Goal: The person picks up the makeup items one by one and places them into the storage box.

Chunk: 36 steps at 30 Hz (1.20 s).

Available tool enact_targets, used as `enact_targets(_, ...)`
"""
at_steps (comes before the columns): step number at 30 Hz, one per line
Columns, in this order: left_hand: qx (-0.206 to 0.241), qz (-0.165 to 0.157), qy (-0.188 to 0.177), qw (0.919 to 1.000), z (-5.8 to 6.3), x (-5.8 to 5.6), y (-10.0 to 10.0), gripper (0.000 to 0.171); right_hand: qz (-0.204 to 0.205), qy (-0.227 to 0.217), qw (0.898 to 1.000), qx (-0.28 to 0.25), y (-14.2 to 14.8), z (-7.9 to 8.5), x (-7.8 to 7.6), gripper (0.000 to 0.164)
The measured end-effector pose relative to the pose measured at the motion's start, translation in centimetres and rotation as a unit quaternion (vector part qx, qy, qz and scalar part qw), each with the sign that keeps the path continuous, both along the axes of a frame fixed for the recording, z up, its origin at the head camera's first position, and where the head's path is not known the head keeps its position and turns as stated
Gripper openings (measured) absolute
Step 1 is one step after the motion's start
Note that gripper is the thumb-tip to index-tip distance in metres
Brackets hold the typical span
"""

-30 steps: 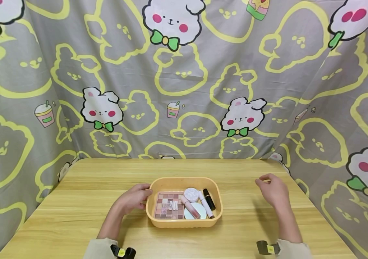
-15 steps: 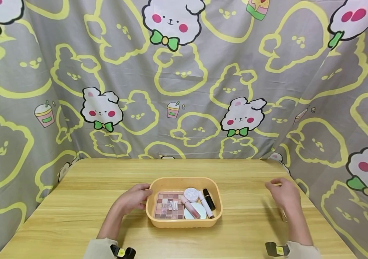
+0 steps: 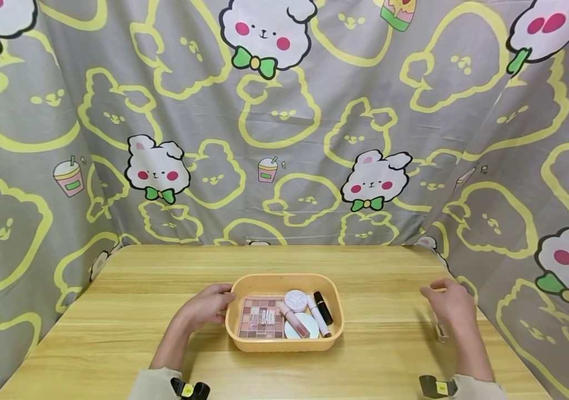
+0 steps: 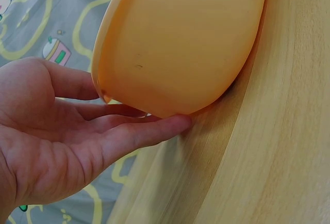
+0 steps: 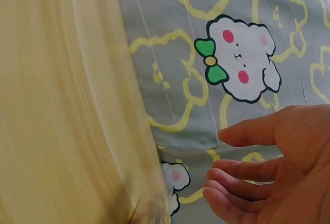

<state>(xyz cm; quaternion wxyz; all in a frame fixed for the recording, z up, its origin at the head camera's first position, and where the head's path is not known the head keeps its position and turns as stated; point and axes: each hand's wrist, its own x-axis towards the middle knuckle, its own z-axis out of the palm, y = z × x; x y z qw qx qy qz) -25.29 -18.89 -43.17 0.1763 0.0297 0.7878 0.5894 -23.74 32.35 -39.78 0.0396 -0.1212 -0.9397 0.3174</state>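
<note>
A yellow-orange plastic basket (image 3: 244, 345) stands on the wooden table in the head view. My left hand (image 3: 208, 306) holds its left end. In the left wrist view, fingers lie against the basket's outer wall (image 4: 185, 43) and at its rim. Inside are an eyeshadow palette (image 3: 259, 319), a pink lip gloss tube (image 3: 294, 320), a white round compact (image 3: 295, 300), a pale round disc (image 3: 314, 323), a white tube (image 3: 318, 315) and a black lipstick (image 3: 323, 307). My right hand (image 3: 452, 305), fingers loosely bent and holding nothing, hovers over a small clear item (image 3: 440, 332), partly hidden.
The wooden table (image 3: 364, 366) reaches back to a grey curtain (image 3: 284, 205) with cartoon prints, which also hangs at both sides. The right hand is near the table's right edge. Black wrist cameras (image 3: 435, 386) sit at both cuffs.
My right hand has moved rightward and slightly nearer, away from the basket, and the small clear item has come into view beside it. My left hand and the basket have stayed still.
</note>
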Motion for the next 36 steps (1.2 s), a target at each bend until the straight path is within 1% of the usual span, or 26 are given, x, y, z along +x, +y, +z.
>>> enact_targets(5, 0.001, 0.010, -0.003, 0.9999, 0.1, 0.0, 0.1, 0.050, -0.004, 0.001, 1.000, 0.006, 0.3, -0.4, -0.1, 0.056)
enact_targets(10, 0.001, -0.001, -0.001, 1.0000, 0.1, 0.0, 0.0, 0.051, -0.011, -0.003, 1.000, 0.007, 0.7, -1.0, -0.3, 0.053)
enact_targets(17, 0.005, 0.001, -0.002, 1.0000, 0.0, -0.1, 0.0, 0.051, -0.010, -0.009, 1.000, 0.012, 1.2, -1.8, -0.5, 0.051)
enact_targets(25, 0.009, -0.015, -0.003, 0.9998, 0.0, -0.1, 0.0, 0.051, -0.006, -0.018, 0.999, 0.027, 1.5, -2.6, -0.6, 0.050)
enact_targets(30, 0.011, -0.021, 0.002, 0.9997, 0.0, -0.1, 0.0, 0.050, -0.008, -0.021, 0.999, 0.039, 1.9, -2.9, -0.5, 0.048)
enact_targets(36, 0.013, -0.024, 0.003, 0.9996, -0.1, 0.0, 0.0, 0.050, 0.001, -0.030, 0.998, 0.046, 2.3, -3.1, -0.5, 0.049)
